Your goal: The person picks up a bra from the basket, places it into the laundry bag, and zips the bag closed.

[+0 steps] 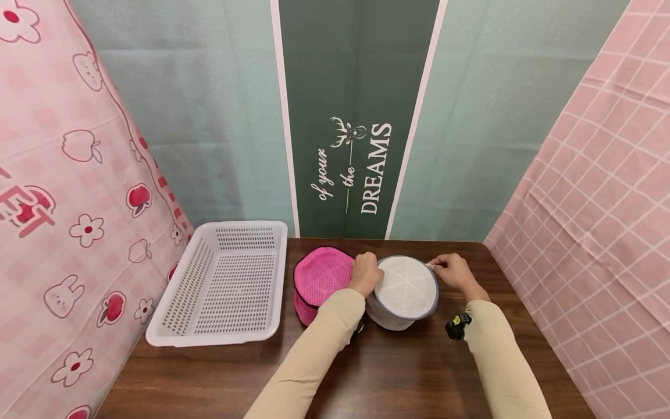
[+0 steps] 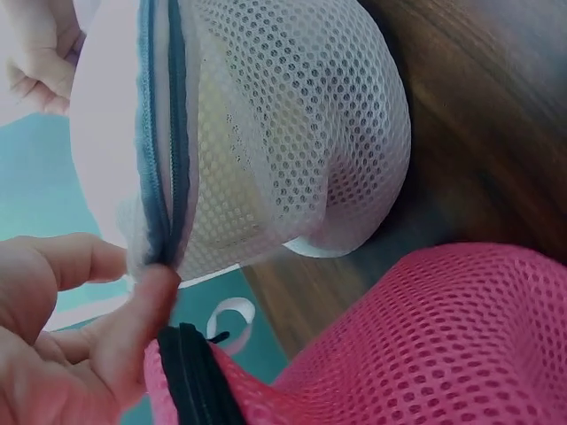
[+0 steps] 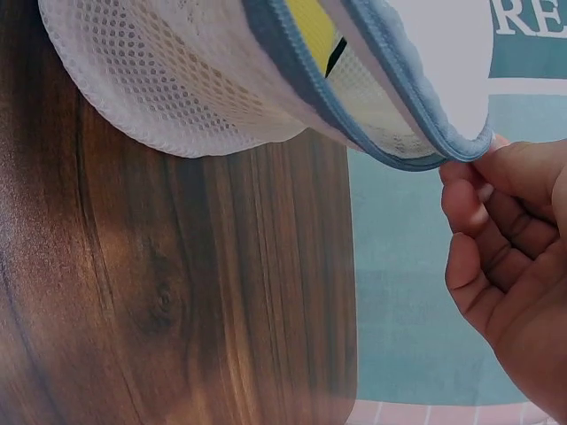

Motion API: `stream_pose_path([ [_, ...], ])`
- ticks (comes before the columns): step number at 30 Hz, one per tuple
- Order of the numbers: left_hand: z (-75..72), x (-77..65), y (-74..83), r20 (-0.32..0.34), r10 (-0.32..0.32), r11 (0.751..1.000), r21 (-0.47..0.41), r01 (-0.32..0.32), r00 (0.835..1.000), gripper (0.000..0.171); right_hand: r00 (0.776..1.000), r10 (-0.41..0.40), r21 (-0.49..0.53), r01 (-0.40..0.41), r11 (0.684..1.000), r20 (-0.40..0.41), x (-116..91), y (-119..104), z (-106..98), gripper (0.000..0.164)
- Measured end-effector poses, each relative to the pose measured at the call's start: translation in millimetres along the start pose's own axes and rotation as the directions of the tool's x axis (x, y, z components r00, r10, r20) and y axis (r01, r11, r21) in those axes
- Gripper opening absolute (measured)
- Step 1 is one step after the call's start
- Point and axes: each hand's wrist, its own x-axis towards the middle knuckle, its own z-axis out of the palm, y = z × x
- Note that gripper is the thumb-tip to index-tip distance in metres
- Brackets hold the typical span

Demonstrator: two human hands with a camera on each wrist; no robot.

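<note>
A round white mesh laundry bag with a grey-blue zipper stands on the table. My left hand pinches its rim at one end of the zipper, between thumb and forefinger. On the opposite side, my right hand pinches the rim with thumb and fingertips. The right wrist view shows the zipper parted on that side, and something yellow inside. Left of the white bag lies a pink mesh laundry bag with black trim, close under my left hand.
A white slotted plastic basket stands on the left of the brown wooden table. Behind the table hangs a green curtain with printed words. Pink patterned cloths border both sides.
</note>
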Motion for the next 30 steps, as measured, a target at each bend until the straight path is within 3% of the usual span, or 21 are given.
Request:
stream_pose_path([
  [4, -0.3, 0.0, 6.3, 0.041, 0.039, 0.994, 0.103, -0.043, 0.998, 0.012, 1.000, -0.004, 0.009, 0.004, 1.000, -0.016, -1, 0, 2, 0.013],
  [7, 0.6, 0.7, 10.5, 0.086, 0.051, 0.991, 0.120, -0.061, 0.995, 0.013, 1.000, -0.009, 0.019, 0.009, 1.000, -0.026, -1, 0, 4, 0.012],
  [10, 2.0, 2.2, 12.6, 0.127, 0.069, 0.992, 0.095, -0.081, 0.990, 0.025, 0.999, -0.020, 0.028, 0.021, 0.999, -0.033, -1, 0, 5, 0.012],
  [15, 6.0, 5.2, 10.4, 0.177, 0.082, 0.997, -0.022, -0.079, 0.981, 0.047, 0.998, -0.043, 0.038, 0.045, 0.998, -0.044, 1, -4, 5, 0.012],
  [18, 7.7, 4.0, 9.0, 0.180, 0.094, 0.995, -0.039, -0.088, 0.979, 0.045, 0.998, -0.044, 0.040, 0.045, 0.998, -0.049, 3, -6, 5, 0.012],
  [25, 9.7, 2.8, 10.5, 0.133, 0.117, 0.993, -0.032, -0.114, 0.984, 0.017, 0.997, -0.059, 0.040, 0.061, 0.997, -0.049, 7, -13, 7, 0.011],
  [30, 11.1, 4.0, 10.3, 0.109, 0.128, 0.986, -0.122, -0.115, 0.986, 0.027, 0.998, -0.053, 0.040, 0.055, 0.998, -0.044, 12, -19, 10, 0.011],
])
